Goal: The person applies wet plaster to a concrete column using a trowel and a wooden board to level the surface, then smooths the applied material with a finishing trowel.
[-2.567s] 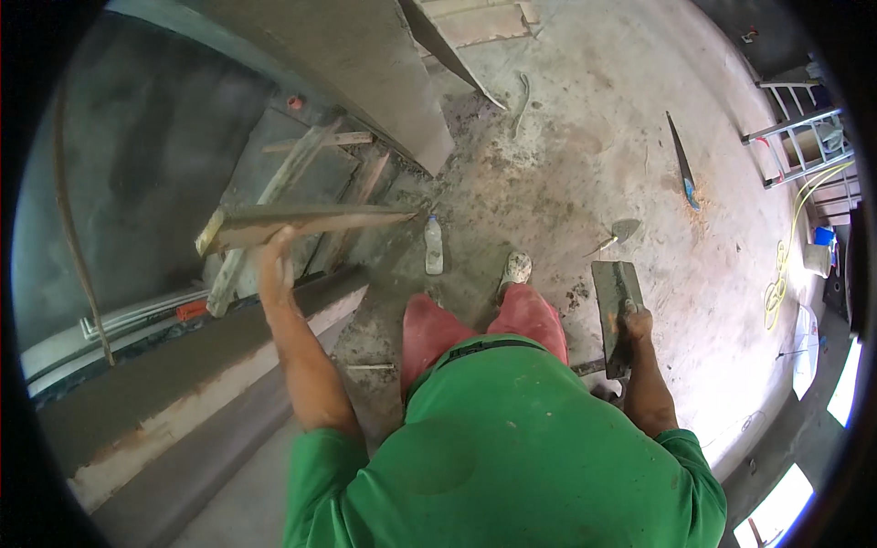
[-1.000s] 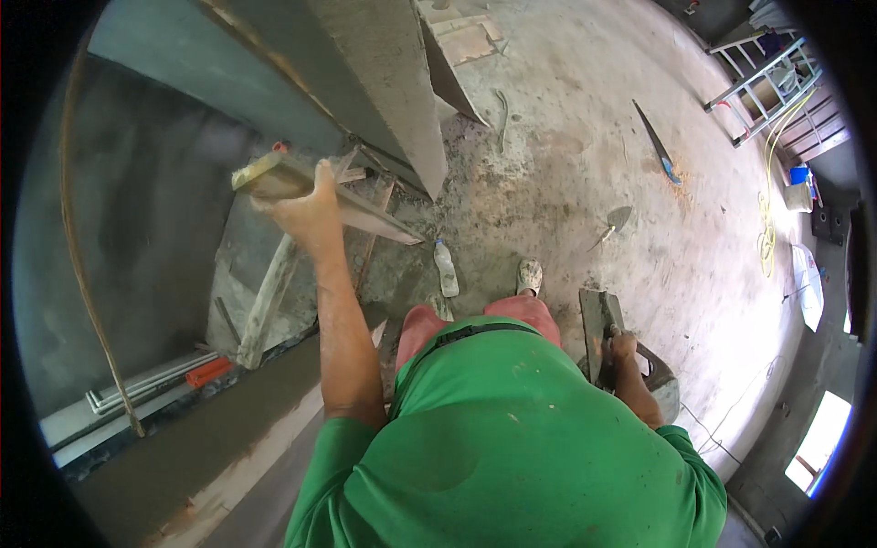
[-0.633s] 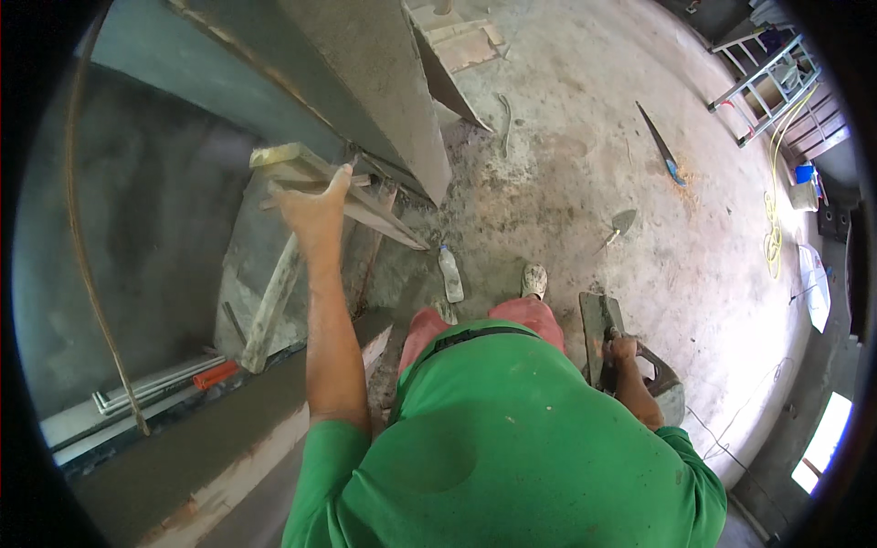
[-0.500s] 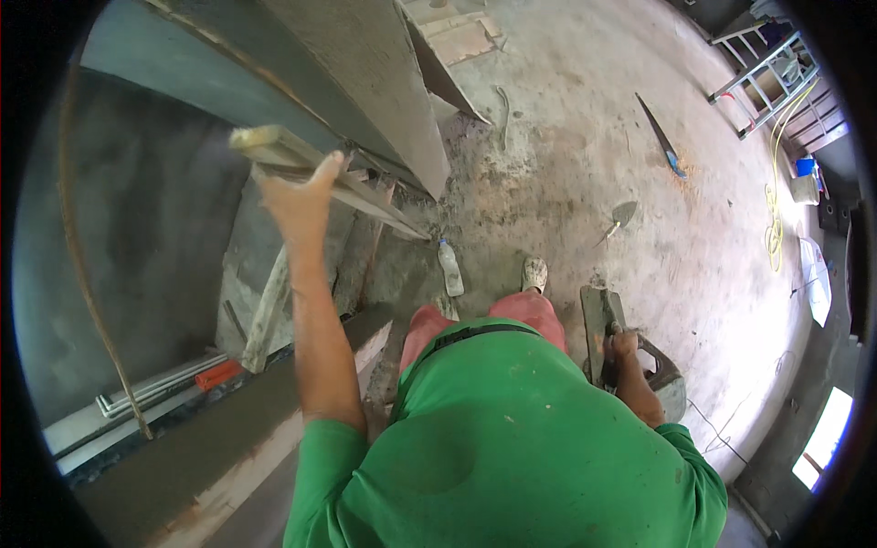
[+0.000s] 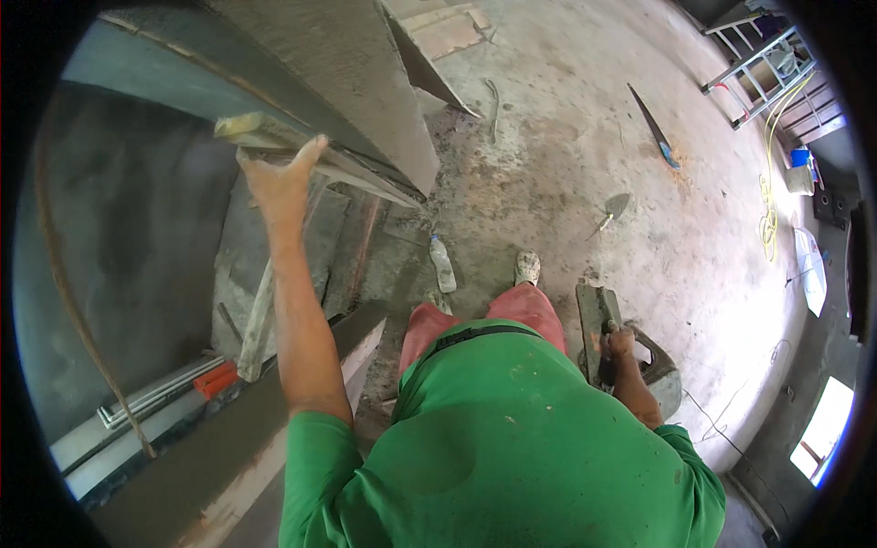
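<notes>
At the upper left my left hand (image 5: 277,183) grips a pale wooden plank (image 5: 245,126), thumb up on one side, the other fingers mostly hidden. The plank slants along the lower edge of a grey plastered slab (image 5: 352,87). Low on my right side, my right hand (image 5: 621,342) is closed round the handle of a plastering trowel (image 5: 595,310), its flat blade smeared with grey. Just beside that hand is a grey cut-open plastic jug (image 5: 670,382), partly behind the wrist.
A clear plastic bottle (image 5: 442,265) stands or lies near my feet; I cannot tell which. On the floor lie a pointed trowel (image 5: 618,205) and a handsaw (image 5: 650,123). A plastered ledge (image 5: 228,429) runs along my left. Farther right are a ladder (image 5: 767,73) and yellow hose (image 5: 769,205).
My left hand has shifted slightly left with the plank. The whole view has moved a little. My right hand keeps the trowel in about the same place.
</notes>
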Demonstrator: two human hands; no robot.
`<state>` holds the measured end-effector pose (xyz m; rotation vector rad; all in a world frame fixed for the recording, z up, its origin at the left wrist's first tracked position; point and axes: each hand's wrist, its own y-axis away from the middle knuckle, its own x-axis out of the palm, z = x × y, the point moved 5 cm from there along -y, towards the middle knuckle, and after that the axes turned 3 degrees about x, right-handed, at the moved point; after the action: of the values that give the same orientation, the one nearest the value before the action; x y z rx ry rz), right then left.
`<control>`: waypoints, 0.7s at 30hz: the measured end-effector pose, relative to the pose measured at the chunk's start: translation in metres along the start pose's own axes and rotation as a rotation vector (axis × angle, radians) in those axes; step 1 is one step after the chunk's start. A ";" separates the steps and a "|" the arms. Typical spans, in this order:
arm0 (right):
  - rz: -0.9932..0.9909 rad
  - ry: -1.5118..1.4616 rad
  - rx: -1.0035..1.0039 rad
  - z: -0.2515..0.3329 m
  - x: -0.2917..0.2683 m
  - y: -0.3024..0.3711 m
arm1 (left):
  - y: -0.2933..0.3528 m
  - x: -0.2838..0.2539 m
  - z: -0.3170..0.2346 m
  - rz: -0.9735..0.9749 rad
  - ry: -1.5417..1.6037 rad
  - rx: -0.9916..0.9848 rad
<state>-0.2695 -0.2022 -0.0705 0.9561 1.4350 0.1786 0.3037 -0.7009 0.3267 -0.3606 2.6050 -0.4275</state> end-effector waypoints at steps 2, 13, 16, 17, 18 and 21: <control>-0.045 -0.291 0.113 -0.011 0.000 -0.002 | -0.002 0.003 0.007 -0.018 0.030 -0.006; -0.110 -0.178 0.032 0.001 -0.010 -0.018 | -0.008 0.017 0.017 -0.041 -0.132 0.065; -0.159 -0.233 0.026 0.004 -0.008 -0.022 | -0.010 0.023 0.017 -0.023 -0.063 0.057; -0.182 -0.396 0.117 -0.003 -0.003 -0.025 | -0.011 0.024 0.016 -0.010 -0.017 0.058; -0.182 -0.396 0.120 -0.007 0.001 -0.027 | -0.012 0.025 0.015 -0.008 -0.015 0.058; -0.158 -0.316 0.084 -0.004 0.004 -0.031 | -0.014 0.026 0.018 -0.035 -0.053 0.018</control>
<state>-0.2859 -0.2171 -0.0931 0.8896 1.2255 -0.1454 0.2933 -0.7263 0.3059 -0.4067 2.5452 -0.4466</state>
